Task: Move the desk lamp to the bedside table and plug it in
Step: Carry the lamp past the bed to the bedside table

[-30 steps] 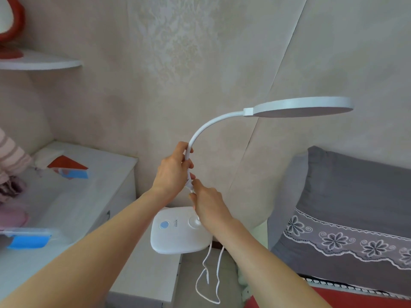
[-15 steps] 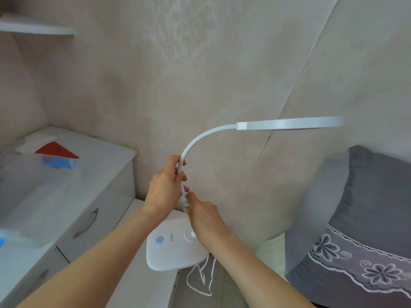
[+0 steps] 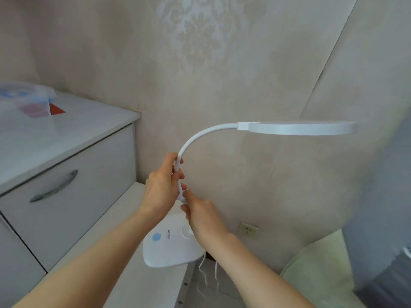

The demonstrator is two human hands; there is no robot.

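A white desk lamp (image 3: 173,247) with a curved neck and a flat round head (image 3: 298,128) is held over the right edge of the low white bedside table (image 3: 138,283). My left hand (image 3: 161,185) is shut around the lamp's neck. My right hand (image 3: 203,216) grips the neck just below, near the base. The lamp's white cord (image 3: 203,274) dangles from the base into the gap beside the table. A wall socket (image 3: 249,230) sits low on the wall, right of the lamp base.
A taller white drawer unit (image 3: 66,174) with a curved handle stands on the left, with red and blue items on top. A pale green mattress edge (image 3: 315,270) and a grey pillow (image 3: 382,218) lie on the right.
The lamp has come lower toward the bedside table while the view tilted down. The wall socket has come into sight and the pillow has slid to the right edge.
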